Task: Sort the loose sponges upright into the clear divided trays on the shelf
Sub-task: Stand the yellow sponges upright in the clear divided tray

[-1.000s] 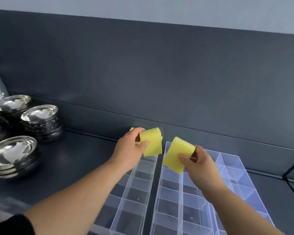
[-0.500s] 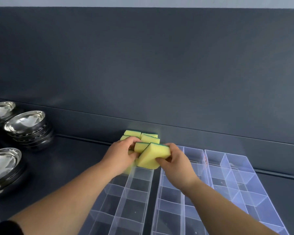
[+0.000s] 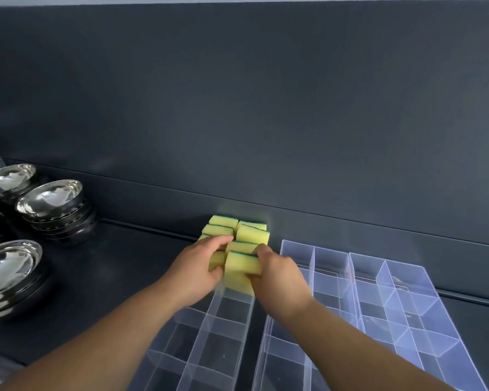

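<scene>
At the far end of the left clear divided tray [image 3: 201,345], yellow sponges [image 3: 251,234] stand upright in two columns. The right hand [image 3: 277,275] pinches the nearest sponge [image 3: 242,263] of the right column. The left hand [image 3: 198,266] grips a left-column sponge [image 3: 216,259]. Stacked steel bowls [image 3: 50,197] stand at the left.

bowls [image 3: 7,268] cropped L edge, trays [image 3: 332,261] cut off btm

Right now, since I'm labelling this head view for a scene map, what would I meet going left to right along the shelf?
Stacked shiny steel bowls → left hand → yellow green-backed sponges, gripped from both sides → right hand → rightmost clear divided plastic tray.
</scene>
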Motion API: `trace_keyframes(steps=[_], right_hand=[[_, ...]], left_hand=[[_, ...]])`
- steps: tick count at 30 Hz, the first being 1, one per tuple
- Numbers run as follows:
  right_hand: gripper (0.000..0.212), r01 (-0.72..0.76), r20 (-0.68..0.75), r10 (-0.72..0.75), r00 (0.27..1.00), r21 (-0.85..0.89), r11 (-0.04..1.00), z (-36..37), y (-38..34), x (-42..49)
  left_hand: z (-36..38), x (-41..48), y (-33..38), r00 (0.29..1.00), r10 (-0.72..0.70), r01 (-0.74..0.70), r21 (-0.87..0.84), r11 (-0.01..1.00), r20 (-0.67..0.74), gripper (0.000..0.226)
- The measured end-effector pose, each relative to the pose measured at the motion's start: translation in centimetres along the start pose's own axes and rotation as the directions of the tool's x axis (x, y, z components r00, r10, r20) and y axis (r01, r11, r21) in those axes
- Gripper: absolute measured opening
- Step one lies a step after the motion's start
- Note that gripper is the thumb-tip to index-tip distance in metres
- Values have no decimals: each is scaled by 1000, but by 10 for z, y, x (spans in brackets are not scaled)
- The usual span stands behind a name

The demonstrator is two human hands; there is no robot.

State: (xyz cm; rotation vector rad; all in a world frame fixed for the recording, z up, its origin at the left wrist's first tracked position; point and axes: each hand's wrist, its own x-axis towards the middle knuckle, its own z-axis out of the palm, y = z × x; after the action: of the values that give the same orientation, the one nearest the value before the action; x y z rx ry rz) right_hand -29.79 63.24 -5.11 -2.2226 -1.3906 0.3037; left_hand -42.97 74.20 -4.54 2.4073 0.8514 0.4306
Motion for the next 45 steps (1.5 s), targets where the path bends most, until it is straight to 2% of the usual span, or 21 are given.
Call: trace_keyframes(steps=[2,3,7,11,14,17,20,24,28,31,34,37,40,45], right_hand=[[26,-6,59,14,998,-123,992,2,-2,4],[26,-17,72,26,997,-126,992,4,-2,5],[30,-31,27,30,999,18,999,-1,2,2],[47,-35,-57,41,998,91,995,-10,10,-10],[53,-61,-81,68,994,83,995,-18,15,-27],[46,-104,-133,114,985,83,991,-33,22,-54],[41,-212,-224,228,948,95,973,-51,33,-102],[38,-397,-357,425,832,153,905,-69,57,-184],[33,-552,-489,578,653,214,806,-86,88,-279],[34,-625,-542,665,514,295,723,-97,115,-358],[39,-679,-507,763,400,395,619,-103,145,-441],[45,-739,-440,842,311,445,505,-103,176,-526],[53,-803,-368,893,259,432,411,-105,204,-611],[63,-847,-333,929,161,437,303,-124,247,-732]], left_hand=[[0,-1,2,1000,6,-6,-17,1000,14,60],[0,-2,3,1000,16,-16,3,1000,5,59],[2,-12,1,993,36,-20,138,990,-109,49],[4,-21,1,996,16,5,243,970,-83,51],[2,-24,8,998,14,3,253,967,-68,53],[-2,-28,20,984,9,33,232,972,-179,51],[9,-38,48,973,108,-77,152,985,-206,50],[47,-67,100,941,334,-334,25,942,-46,49],[88,-107,152,875,474,-464,-111,879,93,50],[118,-145,198,790,582,-553,-186,812,194,50],[155,-187,249,656,694,-653,-239,719,296,53],[200,-234,298,584,708,-655,-284,700,397,55],[253,-278,342,585,641,-583,-292,758,496,56],[331,-343,410,563,536,-469,-291,834,629,59]])
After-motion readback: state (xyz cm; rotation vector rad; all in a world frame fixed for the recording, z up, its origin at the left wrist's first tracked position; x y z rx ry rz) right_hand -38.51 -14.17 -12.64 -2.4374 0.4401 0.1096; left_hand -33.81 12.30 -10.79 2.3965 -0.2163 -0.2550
